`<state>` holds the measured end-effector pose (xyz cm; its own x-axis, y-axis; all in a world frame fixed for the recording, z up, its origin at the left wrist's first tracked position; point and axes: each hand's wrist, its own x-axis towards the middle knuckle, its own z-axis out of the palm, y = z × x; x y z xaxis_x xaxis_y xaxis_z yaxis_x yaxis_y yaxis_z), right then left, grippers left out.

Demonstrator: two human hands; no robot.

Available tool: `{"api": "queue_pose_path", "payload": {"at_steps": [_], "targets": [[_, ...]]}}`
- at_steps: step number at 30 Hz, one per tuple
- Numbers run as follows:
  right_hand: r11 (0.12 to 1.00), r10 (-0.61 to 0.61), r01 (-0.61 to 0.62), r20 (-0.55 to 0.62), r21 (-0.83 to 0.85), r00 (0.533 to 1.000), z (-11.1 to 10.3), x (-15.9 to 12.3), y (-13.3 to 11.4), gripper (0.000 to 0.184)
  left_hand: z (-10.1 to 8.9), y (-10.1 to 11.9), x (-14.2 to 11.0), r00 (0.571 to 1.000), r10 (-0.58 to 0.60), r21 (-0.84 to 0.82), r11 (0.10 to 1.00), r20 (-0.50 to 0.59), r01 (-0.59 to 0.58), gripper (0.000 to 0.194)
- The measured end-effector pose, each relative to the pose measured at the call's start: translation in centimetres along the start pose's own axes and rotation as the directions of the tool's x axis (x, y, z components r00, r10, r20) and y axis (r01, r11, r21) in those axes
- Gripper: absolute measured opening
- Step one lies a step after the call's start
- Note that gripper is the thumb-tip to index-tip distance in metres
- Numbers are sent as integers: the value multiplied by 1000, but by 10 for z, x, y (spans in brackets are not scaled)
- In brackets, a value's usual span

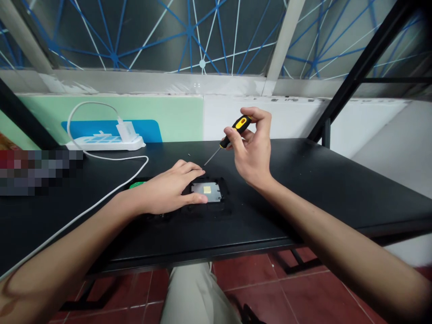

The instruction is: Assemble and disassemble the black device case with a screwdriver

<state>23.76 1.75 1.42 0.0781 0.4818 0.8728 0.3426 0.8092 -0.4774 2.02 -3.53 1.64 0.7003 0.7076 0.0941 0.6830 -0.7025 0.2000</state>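
**Yellow-and-black screwdriver (242, 124) held near a metal plate (214, 195)**

The handle is gripped in the fingers of the right hand (254, 150), its shaft slanted down to a tip just beside the left hand (170, 190). The plate, seated in a black frame (226, 190) around the table's (310, 193) middle, is partly covered by that left hand, thumb and fingers parted; whether it is pressed cannot be told. A more upright shaft, aimed away from fingertips and yellow pad (207, 190), is judged safest. Room for movement is offered on the right; the near edge is close, and the left is crossed by a white cable (101, 199).
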Motion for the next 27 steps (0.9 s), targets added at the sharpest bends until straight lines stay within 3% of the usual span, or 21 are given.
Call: {"api": "queue_pose_path", "payload": {"at_steps": [12, 16, 21, 27], "targets": [[989, -96, 91, -36, -120, 995, -4, 1, -2, 41, -4, 4, 0, 1000, -24, -30, 999, -4, 24, 63], [978, -140, 124, -84, -169, 987, -6, 2, -8, 39, -8, 8, -2, 999, -33, -55, 998, 34, 35, 72], [964, -181, 173, -23, -200, 983, -6, -1, -14, 41, -10, 11, -3, 998, -11, -31, 999, 69, 13, 81], [980, -118, 122, 39, -157, 992, -5, -7, -23, 38, -11, 14, -4, 995, 15, 29, 999, 96, -17, 93]]}}
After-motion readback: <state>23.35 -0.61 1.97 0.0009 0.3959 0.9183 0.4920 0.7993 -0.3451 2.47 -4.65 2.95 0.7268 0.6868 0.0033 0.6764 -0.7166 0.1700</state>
